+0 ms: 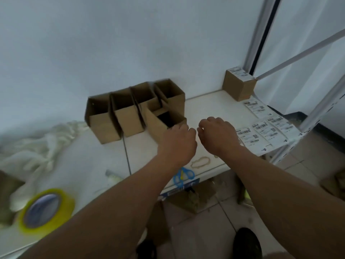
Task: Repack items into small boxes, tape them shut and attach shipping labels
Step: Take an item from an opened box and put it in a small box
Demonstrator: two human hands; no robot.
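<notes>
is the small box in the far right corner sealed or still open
Sealed: the corner box has its top closed flat with a shipping label stuck on it.

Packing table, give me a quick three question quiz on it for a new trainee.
1. True or false: the sealed box by the wall already carries a label.
2. Where does the yellow tape roll lie? A) beside the loose labels B) at the near left of the table C) inside an open box
3. What lies on the table right of the right hand?

Key
1. True.
2. B.
3. Loose shipping labels, near the table's right edge.
</notes>
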